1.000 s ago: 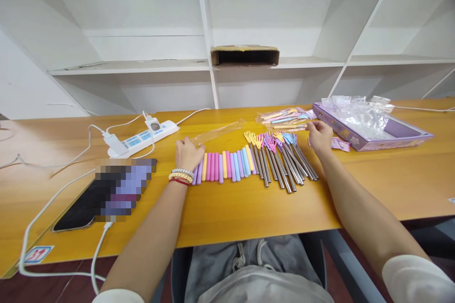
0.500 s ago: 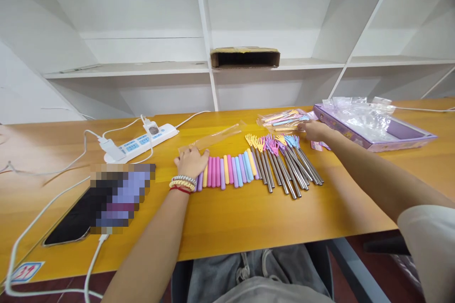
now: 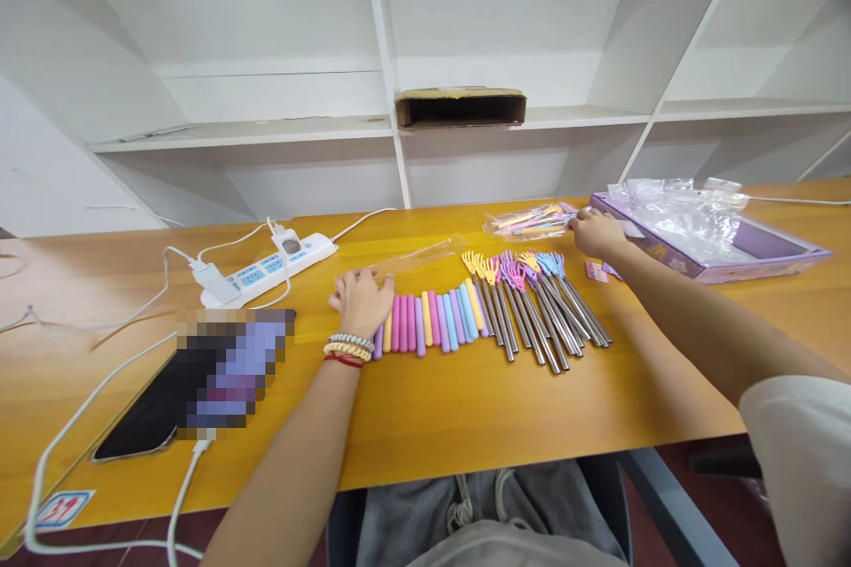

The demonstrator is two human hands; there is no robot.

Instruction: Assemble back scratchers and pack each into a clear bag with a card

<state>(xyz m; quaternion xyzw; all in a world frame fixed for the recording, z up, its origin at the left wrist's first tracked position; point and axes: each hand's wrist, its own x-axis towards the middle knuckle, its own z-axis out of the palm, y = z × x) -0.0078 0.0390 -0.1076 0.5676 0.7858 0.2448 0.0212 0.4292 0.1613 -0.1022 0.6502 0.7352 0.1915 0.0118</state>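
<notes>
A row of pastel tubes in pink, purple, yellow and blue lies on the wooden table. My left hand rests over the row's left end, fingers apart, near a flat clear plastic sleeve. To the right of the tubes spread several metal rods topped with small coloured hand shapes. Behind them lies a clear bag of coloured pieces. At the bag's right end is my right hand, its fingers closed on something I cannot make out; a pale flap shows beside it.
A purple tray holding clear plastic bags stands at the right. On the left are a white power strip, cables and a black phone. A cardboard box sits on the white shelf behind.
My right hand has shifted slightly right and up along the end of the clear bag, and a pale flap now shows by it. My left hand remains at the row's left end.
</notes>
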